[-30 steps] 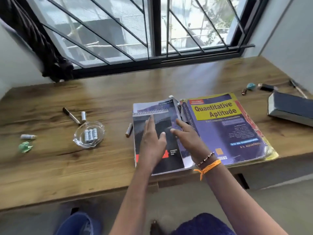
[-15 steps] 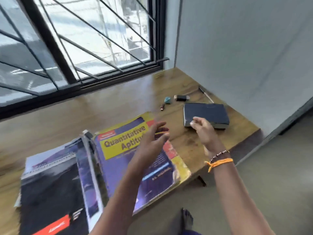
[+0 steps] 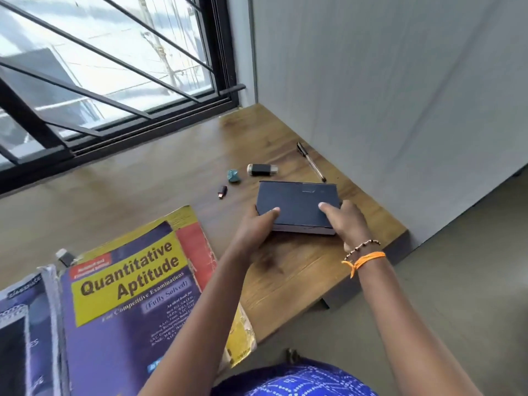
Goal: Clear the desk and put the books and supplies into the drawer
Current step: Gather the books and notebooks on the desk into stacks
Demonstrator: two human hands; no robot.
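Your left hand (image 3: 258, 224) and right hand (image 3: 347, 222) clasp opposite ends of the thick, matte dark-blue book (image 3: 297, 205) at the wood-grain desk's (image 3: 160, 178) far right corner. The glossy Quantitative Aptitude paperback (image 3: 128, 304) lies near left. Grey wall right, barred window beyond.

Both arms reached forward. The left hand (image 3: 254, 224) gripped the dark book (image 3: 297, 205) at its near left corner, thumb on top; the right hand (image 3: 347, 221) gripped its near right corner likewise.
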